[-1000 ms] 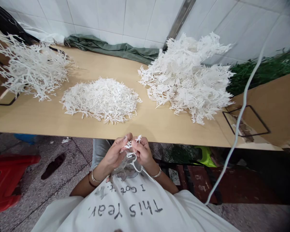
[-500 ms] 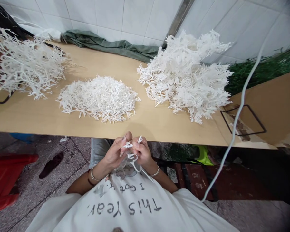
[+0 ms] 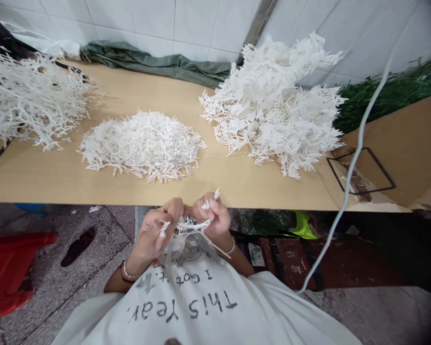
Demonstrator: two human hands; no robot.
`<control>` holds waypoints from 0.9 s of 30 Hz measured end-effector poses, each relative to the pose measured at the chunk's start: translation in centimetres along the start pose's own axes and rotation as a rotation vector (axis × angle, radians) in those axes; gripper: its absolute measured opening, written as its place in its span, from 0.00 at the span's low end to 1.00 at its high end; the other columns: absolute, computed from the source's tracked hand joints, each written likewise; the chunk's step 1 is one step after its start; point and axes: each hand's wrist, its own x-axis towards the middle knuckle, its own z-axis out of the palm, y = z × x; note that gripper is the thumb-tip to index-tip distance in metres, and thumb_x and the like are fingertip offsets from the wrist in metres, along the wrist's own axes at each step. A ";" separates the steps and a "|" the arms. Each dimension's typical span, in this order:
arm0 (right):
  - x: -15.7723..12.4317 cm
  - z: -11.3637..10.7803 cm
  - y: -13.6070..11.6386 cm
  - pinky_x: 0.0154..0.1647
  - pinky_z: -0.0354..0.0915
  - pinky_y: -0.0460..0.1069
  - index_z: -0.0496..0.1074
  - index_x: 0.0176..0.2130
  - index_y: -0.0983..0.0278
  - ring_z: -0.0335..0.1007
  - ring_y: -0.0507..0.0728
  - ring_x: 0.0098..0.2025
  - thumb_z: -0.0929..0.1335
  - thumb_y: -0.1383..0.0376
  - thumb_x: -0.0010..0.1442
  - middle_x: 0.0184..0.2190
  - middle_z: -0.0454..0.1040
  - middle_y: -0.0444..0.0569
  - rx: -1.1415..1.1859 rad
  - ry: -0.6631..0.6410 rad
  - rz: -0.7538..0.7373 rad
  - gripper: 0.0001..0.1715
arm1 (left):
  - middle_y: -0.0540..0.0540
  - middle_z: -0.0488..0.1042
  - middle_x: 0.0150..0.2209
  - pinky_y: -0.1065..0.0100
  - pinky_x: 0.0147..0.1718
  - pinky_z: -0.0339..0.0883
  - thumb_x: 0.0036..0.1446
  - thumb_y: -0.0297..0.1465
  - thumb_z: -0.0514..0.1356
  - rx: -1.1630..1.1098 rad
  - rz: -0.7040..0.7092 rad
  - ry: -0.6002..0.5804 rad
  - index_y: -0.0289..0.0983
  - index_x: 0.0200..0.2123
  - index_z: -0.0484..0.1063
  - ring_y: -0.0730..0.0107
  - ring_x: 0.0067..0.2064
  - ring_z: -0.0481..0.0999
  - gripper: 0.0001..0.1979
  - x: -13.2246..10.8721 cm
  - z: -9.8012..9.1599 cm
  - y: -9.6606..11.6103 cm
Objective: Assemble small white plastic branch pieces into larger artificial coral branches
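Head view: both my hands sit just below the near edge of the counter (image 3: 219, 189), over my lap. My left hand (image 3: 153, 237) is curled tight on one end of a white plastic sprig (image 3: 190, 224). My right hand (image 3: 211, 215) is fisted on the other end, a tip poking up past the knuckles. I judge I'm working the sprig between them, and the next move calls for a firm pinch on both ends. On the counter lie a flat heap (image 3: 141, 143) and a tall heap (image 3: 276, 105).
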 end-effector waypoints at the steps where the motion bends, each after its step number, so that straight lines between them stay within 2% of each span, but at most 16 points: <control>1: 0.1 0.0 -0.1 0.14 0.43 0.44 0.46 0.14 0.65 0.41 0.44 0.12 0.69 0.51 0.51 0.09 0.43 0.39 -0.026 -0.023 0.004 0.33 | 0.46 0.47 0.22 0.66 0.30 0.55 0.61 0.48 0.51 0.102 0.041 -0.052 0.33 0.13 0.50 0.72 0.29 0.55 0.32 0.2 -0.2 0.2; 3: 0.2 -0.2 -0.4 0.16 0.43 0.44 0.50 0.16 0.66 0.43 0.44 0.13 0.69 0.53 0.53 0.11 0.45 0.40 -0.076 -0.025 -0.023 0.31 | 0.46 0.55 0.25 0.66 0.33 0.54 0.64 0.39 0.51 0.388 0.082 -0.066 0.34 0.20 0.59 0.72 0.32 0.58 0.22 1.3 -0.8 0.6; 5: 0.3 -0.6 -0.9 0.18 0.43 0.43 0.51 0.17 0.67 0.44 0.44 0.15 0.69 0.53 0.54 0.12 0.46 0.40 -0.122 0.025 -0.054 0.30 | 0.47 0.57 0.27 0.67 0.35 0.53 0.65 0.37 0.51 0.688 0.117 0.003 0.35 0.25 0.59 0.73 0.33 0.58 0.16 2.9 -1.8 0.6; 8: 0.4 -1.0 -1.5 0.19 0.44 0.43 0.52 0.19 0.67 0.44 0.44 0.17 0.68 0.53 0.54 0.14 0.46 0.40 -0.161 0.138 -0.048 0.29 | 0.49 0.57 0.26 0.66 0.35 0.51 0.65 0.38 0.49 1.068 0.199 0.159 0.35 0.26 0.53 0.72 0.32 0.56 0.17 5.7 -3.5 0.1; 12: 0.7 -1.4 -1.8 0.19 0.41 0.43 0.52 0.20 0.67 0.42 0.44 0.18 0.69 0.54 0.54 0.15 0.45 0.40 -0.139 0.256 -0.035 0.27 | 0.45 0.67 0.32 0.64 0.39 0.50 0.65 0.38 0.49 1.432 0.224 0.307 0.36 0.29 0.58 0.67 0.36 0.60 0.14 8.5 -5.4 -1.1; 16: 1.0 -1.8 -2.2 0.19 0.44 0.43 0.52 0.20 0.66 0.42 0.44 0.18 0.71 0.51 0.50 0.15 0.44 0.39 -0.098 0.339 0.000 0.30 | 0.42 0.71 0.37 0.62 0.41 0.48 0.66 0.37 0.44 1.572 0.149 0.352 0.36 0.32 0.65 0.61 0.42 0.63 0.16 9.4 -6.2 -1.9; 20: 1.3 -2.2 -2.7 0.19 0.45 0.41 0.53 0.20 0.67 0.42 0.43 0.18 0.72 0.55 0.48 0.15 0.44 0.39 0.013 0.362 -0.010 0.28 | 0.44 0.73 0.40 0.62 0.43 0.48 0.67 0.34 0.39 1.620 0.031 0.337 0.37 0.35 0.69 0.61 0.45 0.65 0.20 9.2 -6.1 -1.8; 27: 1.9 -2.8 -3.2 0.16 0.45 0.39 0.53 0.21 0.67 0.41 0.42 0.17 0.74 0.57 0.45 0.16 0.44 0.38 0.163 0.386 0.024 0.28 | 0.49 0.76 0.39 0.61 0.46 0.49 0.65 0.40 0.49 1.600 0.035 0.377 0.42 0.37 0.77 0.63 0.44 0.69 0.17 8.9 -6.6 -1.8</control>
